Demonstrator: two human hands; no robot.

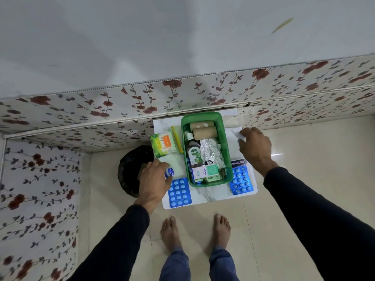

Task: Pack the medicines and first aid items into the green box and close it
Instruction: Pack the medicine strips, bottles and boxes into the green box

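The green box (226,138) stands open on a small white table (205,196). Inside lie two tan bandage rolls (204,129), a Dettol bottle (193,152), a foil pack (213,152) and a small white carton (205,172). My left hand (154,181) is left of the box, holding a small blue-and-white item (169,172). My right hand (254,149) rests right of the box, fingers on a white wad (237,134). Blue tablet strips lie at front left (179,192) and front right (241,180). A cotton bud pack (164,145) lies at left, a Hansaplast pack (239,162) at right.
A white pad (178,163) lies under my left hand's fingers. A black round object (129,171) sits on the floor left of the table. Floral-patterned walls close in behind and at left. My bare feet (194,234) stand in front of the table on the tiled floor.
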